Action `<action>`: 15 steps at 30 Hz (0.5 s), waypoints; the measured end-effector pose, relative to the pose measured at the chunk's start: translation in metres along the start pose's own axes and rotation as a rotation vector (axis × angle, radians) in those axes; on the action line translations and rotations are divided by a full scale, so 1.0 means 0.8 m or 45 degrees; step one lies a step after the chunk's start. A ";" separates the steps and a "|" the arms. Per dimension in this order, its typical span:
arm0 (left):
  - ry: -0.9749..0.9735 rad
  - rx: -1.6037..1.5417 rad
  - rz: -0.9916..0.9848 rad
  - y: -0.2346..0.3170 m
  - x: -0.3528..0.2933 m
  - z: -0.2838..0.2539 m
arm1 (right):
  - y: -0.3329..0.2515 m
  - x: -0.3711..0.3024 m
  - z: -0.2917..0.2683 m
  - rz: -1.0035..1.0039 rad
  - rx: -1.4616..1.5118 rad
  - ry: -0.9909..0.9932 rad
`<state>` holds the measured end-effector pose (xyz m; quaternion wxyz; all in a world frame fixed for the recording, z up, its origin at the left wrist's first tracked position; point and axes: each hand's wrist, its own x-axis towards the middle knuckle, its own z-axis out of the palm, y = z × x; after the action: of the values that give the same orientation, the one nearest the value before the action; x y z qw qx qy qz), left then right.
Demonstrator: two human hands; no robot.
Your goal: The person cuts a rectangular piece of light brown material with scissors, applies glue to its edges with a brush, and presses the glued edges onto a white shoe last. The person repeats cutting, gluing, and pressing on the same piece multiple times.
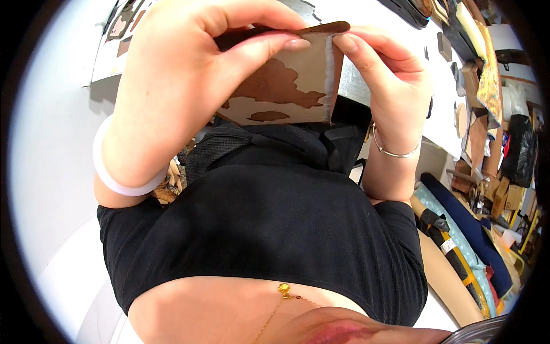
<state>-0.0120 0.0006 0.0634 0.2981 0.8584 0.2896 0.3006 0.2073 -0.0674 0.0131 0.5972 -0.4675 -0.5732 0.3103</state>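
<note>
Between my hands hangs a beige leather panel with brown patches (pixel 275 86), held up above my lap. A dark brown strip (pixel 326 27) runs along its upper edge, and a pale, frayed border (pixel 329 74) goes down its right side. My left hand (pixel 172 69) pinches the upper edge near its middle, thumb in front and fingers behind. At the upper right corner, my right hand (pixel 395 69) grips the same panel between thumb and fingers. The back of the panel is hidden.
A white worktable (pixel 415 109) spreads beyond my hands, with flat leather pieces (pixel 123 26) at the far left. Several small blocks and pieces lie along its right side. Rolls of material (pixel 464 229) lean at the right, beside crowded shelves (pixel 504 195).
</note>
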 end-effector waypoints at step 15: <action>-0.023 -0.170 -0.262 -0.015 0.014 0.016 | -0.023 0.006 0.000 0.191 -0.290 0.096</action>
<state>0.0005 0.0115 0.0510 0.3866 0.8050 0.3528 0.2795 0.2050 -0.0694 0.0317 0.5366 -0.5851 -0.5453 0.2691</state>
